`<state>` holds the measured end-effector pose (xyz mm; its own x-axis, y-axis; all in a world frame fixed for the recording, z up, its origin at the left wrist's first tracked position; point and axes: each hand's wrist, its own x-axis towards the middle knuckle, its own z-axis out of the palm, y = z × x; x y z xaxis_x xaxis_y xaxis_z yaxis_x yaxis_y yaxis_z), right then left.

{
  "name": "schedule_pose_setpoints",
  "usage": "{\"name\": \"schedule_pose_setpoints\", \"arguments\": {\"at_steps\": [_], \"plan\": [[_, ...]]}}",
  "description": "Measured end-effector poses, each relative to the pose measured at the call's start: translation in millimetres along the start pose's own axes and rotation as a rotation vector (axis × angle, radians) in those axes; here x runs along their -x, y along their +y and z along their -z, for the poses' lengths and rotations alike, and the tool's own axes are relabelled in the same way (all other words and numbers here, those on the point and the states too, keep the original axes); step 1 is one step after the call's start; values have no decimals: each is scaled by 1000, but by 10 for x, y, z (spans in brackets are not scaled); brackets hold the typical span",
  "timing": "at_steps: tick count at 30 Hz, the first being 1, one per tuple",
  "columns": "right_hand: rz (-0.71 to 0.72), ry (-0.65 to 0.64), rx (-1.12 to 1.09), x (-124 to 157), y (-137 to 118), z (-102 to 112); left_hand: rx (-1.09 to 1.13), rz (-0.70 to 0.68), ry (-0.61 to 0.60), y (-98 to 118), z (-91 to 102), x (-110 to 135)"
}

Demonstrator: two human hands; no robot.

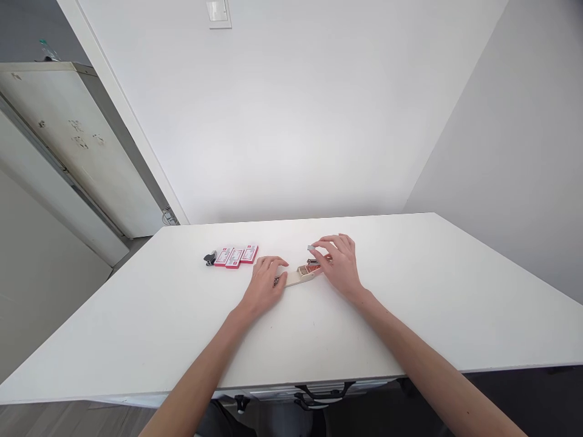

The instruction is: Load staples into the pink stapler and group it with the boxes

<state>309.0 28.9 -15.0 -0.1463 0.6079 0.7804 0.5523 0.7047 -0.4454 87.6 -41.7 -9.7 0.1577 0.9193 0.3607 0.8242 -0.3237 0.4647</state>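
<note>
A cream stapler (294, 278) lies opened out on the white table, with reddish parts showing toward its right end. My left hand (264, 282) grips its left end, fingers curled over the top and thumb along the near side. Just above the opened right part, my right hand (339, 264) pinches a small grey strip of staples (311, 247) between thumb and fingertips. That hand hides some of the stapler's right end.
Several red-and-white small boxes (234, 258) lie together left of my left hand. Beside them is a small black object (210, 258), perhaps a staple remover. The table (410, 291) runs to the wall; a black chair part (325, 393) shows under its front edge.
</note>
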Motion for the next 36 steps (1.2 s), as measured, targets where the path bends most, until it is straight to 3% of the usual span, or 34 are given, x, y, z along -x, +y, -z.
{"name": "schedule_pose_setpoints", "arguments": {"at_steps": [4,16,36], "plan": [[103,-26,27,-27,31,31,-49,19,41,-57,-22,-3],[150,-176,-23,-24,-3,83,-122,149,155,-140,-31,-14],[165,-222,-60,-8,-26,82,-140,155,151,-141,-28,-19]]}}
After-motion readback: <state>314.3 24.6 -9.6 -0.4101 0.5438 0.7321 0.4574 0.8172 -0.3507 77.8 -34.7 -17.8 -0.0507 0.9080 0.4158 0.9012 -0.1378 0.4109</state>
